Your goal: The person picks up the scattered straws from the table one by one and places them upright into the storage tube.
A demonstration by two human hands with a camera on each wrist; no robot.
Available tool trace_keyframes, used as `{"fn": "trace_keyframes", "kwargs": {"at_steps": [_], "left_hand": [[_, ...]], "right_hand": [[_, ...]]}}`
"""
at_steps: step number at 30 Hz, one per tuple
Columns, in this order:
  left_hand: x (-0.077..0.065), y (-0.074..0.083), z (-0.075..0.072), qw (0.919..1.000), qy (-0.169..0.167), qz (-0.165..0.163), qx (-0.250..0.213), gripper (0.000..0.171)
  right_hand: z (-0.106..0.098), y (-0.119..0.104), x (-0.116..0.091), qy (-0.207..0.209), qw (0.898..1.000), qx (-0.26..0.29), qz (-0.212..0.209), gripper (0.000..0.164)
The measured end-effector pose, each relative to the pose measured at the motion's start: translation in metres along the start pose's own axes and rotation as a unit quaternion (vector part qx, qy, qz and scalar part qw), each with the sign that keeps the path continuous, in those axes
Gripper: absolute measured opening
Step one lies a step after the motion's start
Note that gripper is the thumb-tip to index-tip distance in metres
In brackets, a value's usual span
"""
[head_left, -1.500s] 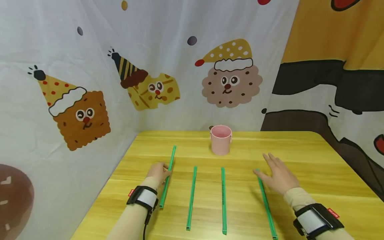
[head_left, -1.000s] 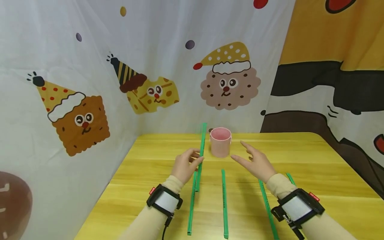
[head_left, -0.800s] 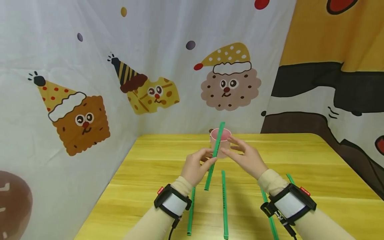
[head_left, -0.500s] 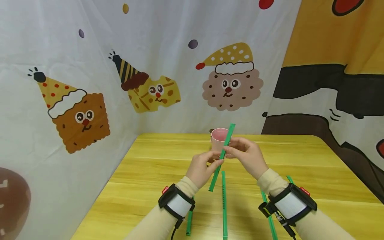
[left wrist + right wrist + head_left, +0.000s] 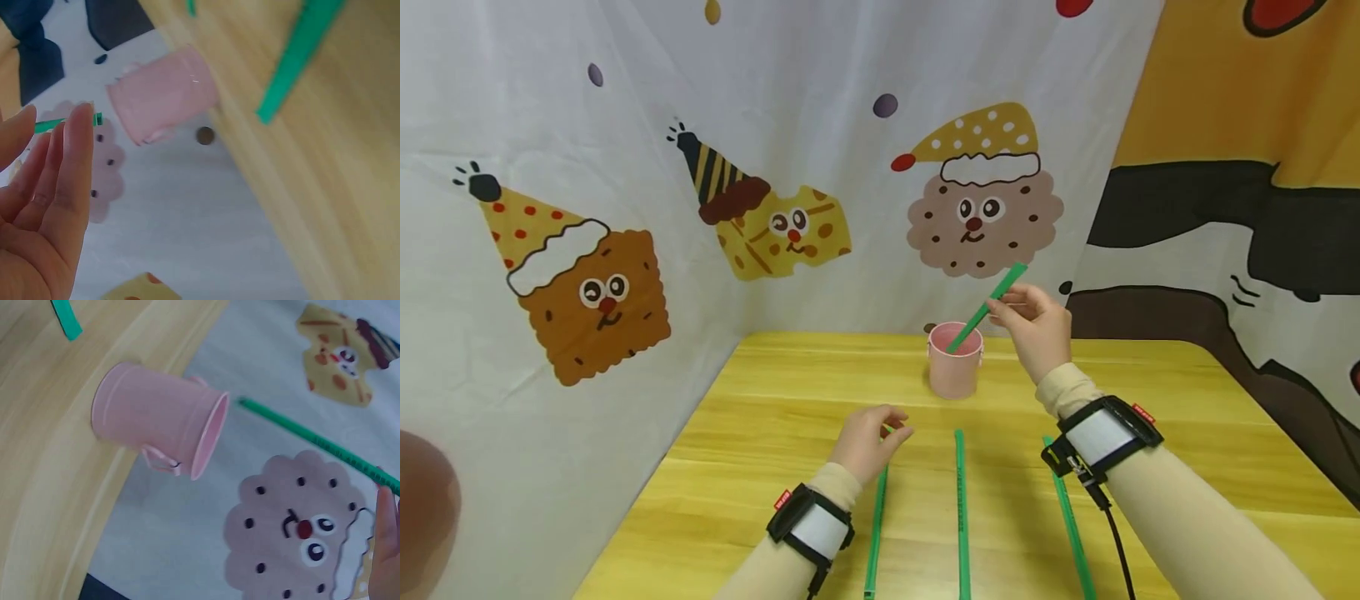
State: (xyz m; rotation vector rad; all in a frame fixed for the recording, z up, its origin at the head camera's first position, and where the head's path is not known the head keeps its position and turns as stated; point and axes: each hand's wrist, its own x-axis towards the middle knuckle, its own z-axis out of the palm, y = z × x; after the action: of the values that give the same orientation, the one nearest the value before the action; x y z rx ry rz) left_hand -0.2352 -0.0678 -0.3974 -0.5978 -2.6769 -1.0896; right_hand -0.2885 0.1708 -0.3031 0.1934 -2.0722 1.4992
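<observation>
right hand (image 5: 1036,329): now alone on the stick, fingers pinching it near its upper end
green stick (image 5: 988,307): raised since half a second ago, tilted, lower end just off the pink pail's (image 5: 953,375) mouth
other sticks (image 5: 962,517): three visible on the tabletop (image 5: 775,392)
left hand (image 5: 861,446): has let go, fingertips and thumb apart

Behind the wood-grain table (image 5: 775,379), we see white cloth (image 5: 805,75) printed with a hatted biscuit (image 5: 597,307), cheese (image 5: 785,233) and cookie (image 5: 985,223).
</observation>
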Motion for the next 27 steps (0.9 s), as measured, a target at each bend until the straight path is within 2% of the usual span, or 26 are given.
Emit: {"fn": "trace_keyframes", "kwargs": {"at_steps": [4,7,12,16,18,20,24,27], "left_hand": [[-0.005,-0.011,0.003,1.0,0.005,-0.005,0.003,0.018],[-0.01,-0.016,0.005,0.9998,0.006,-0.016,0.001,0.017],[-0.018,-0.022,0.007,0.9993,0.011,-0.037,0.004,0.017],[-0.019,-0.025,0.006,0.9988,0.006,-0.044,0.017,0.016],[-0.018,-0.027,0.007,0.9979,-0.009,-0.054,0.035,0.017],[-0.019,-0.029,0.008,0.995,-0.038,-0.074,0.055,0.021],[-0.02,-0.036,0.014,0.9843,-0.1,-0.116,0.087,0.033],[-0.022,-0.043,0.02,0.9779,-0.122,-0.143,0.093,0.042]], "right_hand": [[0.003,0.018,0.007,0.019,0.998,-0.048,0.023,0.025],[0.007,0.036,0.005,0.016,0.995,-0.086,0.044,0.023],[0.016,0.064,-0.005,-0.021,0.989,-0.123,0.079,0.033],[0.016,0.075,-0.011,-0.041,0.986,-0.138,0.079,0.043],[0.015,0.077,-0.012,-0.046,0.985,-0.144,0.077,0.046],[0.012,0.079,-0.014,-0.052,0.984,-0.15,0.079,0.049],[0.006,0.08,-0.018,-0.066,0.984,-0.141,0.092,0.057],[0.001,0.08,-0.021,-0.066,0.985,-0.122,0.102,0.063]]}}
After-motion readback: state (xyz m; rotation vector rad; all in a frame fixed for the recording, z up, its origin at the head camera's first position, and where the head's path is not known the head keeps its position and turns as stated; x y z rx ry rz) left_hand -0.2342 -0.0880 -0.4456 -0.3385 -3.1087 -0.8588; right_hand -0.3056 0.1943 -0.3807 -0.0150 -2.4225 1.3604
